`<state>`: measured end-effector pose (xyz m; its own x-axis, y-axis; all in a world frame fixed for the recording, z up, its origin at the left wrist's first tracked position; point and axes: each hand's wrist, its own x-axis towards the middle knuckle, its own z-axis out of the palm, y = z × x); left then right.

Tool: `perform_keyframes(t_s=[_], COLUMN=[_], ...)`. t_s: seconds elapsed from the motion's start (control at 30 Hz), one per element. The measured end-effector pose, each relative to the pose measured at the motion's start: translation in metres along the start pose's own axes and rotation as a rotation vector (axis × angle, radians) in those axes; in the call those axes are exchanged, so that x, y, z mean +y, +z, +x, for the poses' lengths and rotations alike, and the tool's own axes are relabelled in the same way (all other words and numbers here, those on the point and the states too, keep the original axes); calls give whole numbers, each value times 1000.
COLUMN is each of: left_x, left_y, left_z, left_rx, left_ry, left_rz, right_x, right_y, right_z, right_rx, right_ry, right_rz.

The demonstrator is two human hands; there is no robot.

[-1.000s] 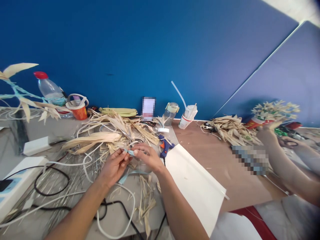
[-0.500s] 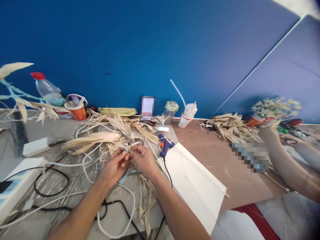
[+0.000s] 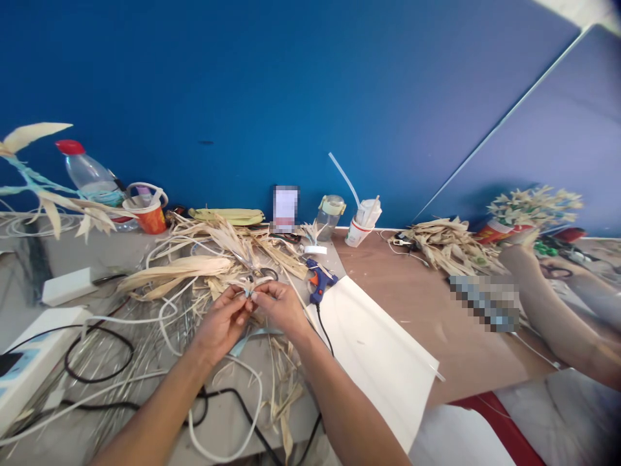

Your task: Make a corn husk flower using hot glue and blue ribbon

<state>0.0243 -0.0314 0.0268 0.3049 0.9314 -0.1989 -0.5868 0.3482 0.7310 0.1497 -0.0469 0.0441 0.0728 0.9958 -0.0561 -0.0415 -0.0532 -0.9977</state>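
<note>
Two hands are pinching a pale blue strip [image 3: 262,333] above the desk [image 3: 77,249].
The left hand [image 3: 220,321] and right hand [image 3: 280,307] are gripping it between fingertips; it is looking light, limp and tearable, so holding close to the pinch seems safest.

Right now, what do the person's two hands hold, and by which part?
The left hand and right hand together pinch a light blue strip by its upper end, between their fingertips; its free length trails below the hands.
</note>
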Motion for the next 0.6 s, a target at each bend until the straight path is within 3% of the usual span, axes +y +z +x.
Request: perform_keyframes(t_s=[0.17, 0.37, 0.6], left_x=[-5, -12, -11], left_y=[-1, -10, -9], left_z=[0, 4, 3], left_rx=[14, -22, 8], left_ry=[50, 90, 104], left_rz=[143, 344, 256], right_x=[-3, 1, 5], right_y=[-3, -6, -4], right_z=[0, 1, 1], right_rx=[8, 56, 56], right_ry=[34, -54, -4], right_rz=[-51, -232, -215])
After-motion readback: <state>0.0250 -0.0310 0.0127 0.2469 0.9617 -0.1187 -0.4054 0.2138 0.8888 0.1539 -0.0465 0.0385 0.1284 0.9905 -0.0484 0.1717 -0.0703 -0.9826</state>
